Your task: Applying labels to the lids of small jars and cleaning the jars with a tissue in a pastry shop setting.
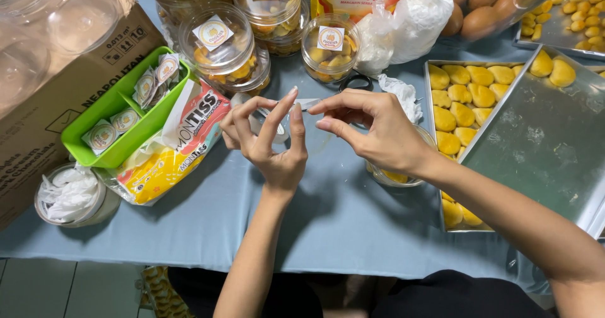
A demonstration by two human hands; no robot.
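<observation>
A small clear strip of tape [307, 104] is being pinched between the fingertips of the left hand [268, 138] and the right hand [372, 132], above the middle of the worktop [328, 223], which is covered with a grey-blue cloth. Both hands are being held closed on the strip, thumb against forefinger, with the other fingers of the left hand spread upward. A clear plastic jar [394, 176] with yellow cookies inside is being partly hidden beneath the right hand. Just beside it, on the right, two metal trays [548, 148] are being used to carry rows of yellow cookies [463, 94]. Behind the hands, filled and labelled jars [329, 54] are being kept in a group. To the left, a green tray [116, 119] of round stickers and a tissue pack [173, 148] are being kept next to a cardboard box [57, 97].
</observation>
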